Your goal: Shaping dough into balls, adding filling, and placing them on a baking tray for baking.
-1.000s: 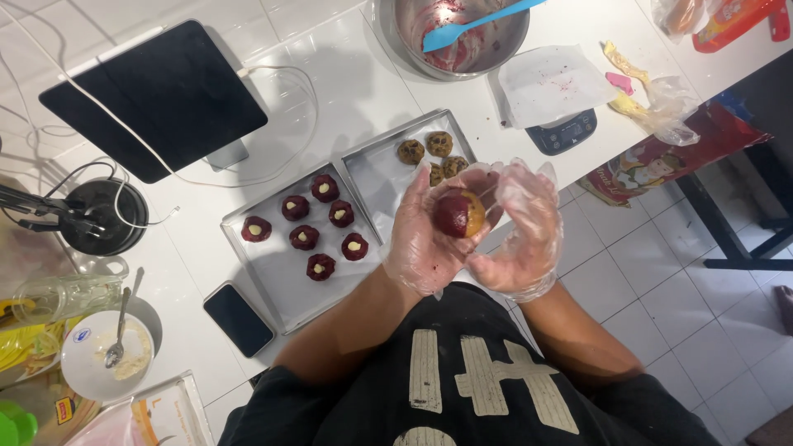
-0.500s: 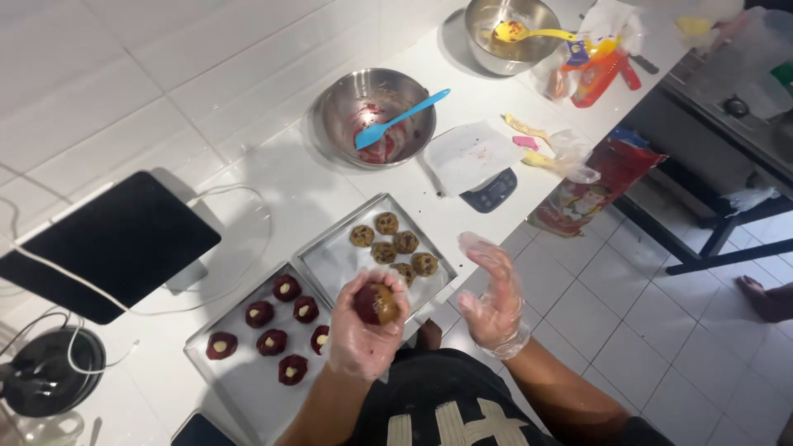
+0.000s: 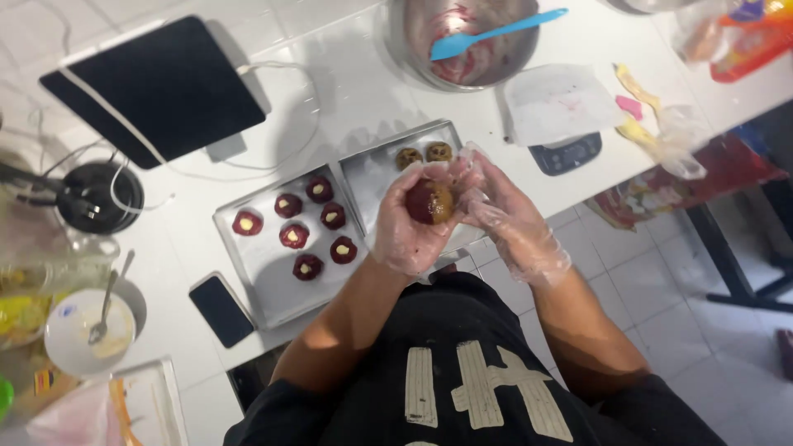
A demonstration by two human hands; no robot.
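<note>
Both my hands wear clear plastic gloves and meet above the right metal tray [image 3: 376, 177]. My left hand [image 3: 413, 227] cups a dough ball [image 3: 429, 201] that is half dark red, half brown. My right hand [image 3: 504, 219] presses its fingertips against the ball's right side. On the left tray [image 3: 264, 264] lie several dark red dough pieces [image 3: 318, 227], each with a pale filling in the middle. Two brown dough pieces [image 3: 423, 154] show on the right tray behind my hands; the others are hidden.
A steel bowl [image 3: 462, 41] with red batter and a blue spatula [image 3: 496, 31] stands at the back. A black tablet [image 3: 157, 87], a phone [image 3: 221, 310], a small scale [image 3: 566, 153], a white bowl with a spoon [image 3: 89, 330] and wrappers [image 3: 661, 136] surround the trays.
My right hand, open and apart half a second ago, has come back onto the dough ball held in my left hand. The camera view has shifted closer over the trays.
</note>
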